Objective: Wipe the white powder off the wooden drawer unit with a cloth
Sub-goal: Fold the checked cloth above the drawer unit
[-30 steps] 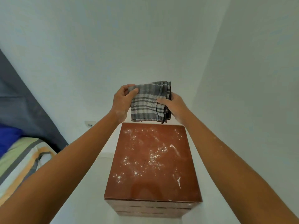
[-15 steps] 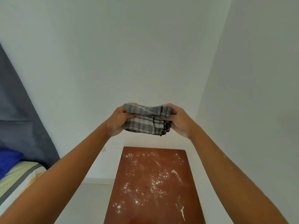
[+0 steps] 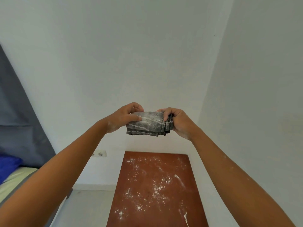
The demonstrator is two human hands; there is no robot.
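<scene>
Both hands grasp a folded grey checked cloth (image 3: 148,124) in the air above the far edge of the reddish-brown wooden drawer unit (image 3: 157,190): the left hand (image 3: 122,117) pinches its left end, the right hand (image 3: 177,122) clenches its right end. Scattered white powder (image 3: 157,187) lies on the unit's top.

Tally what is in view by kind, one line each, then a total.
Hands: 2, left hand and right hand
Cloth: 1, cloth, held folded between both hands
Drawer unit: 1, drawer unit, its top speckled with powder
Wall socket: 1, socket
Blue pillow: 1, pillow
Total: 6
</scene>
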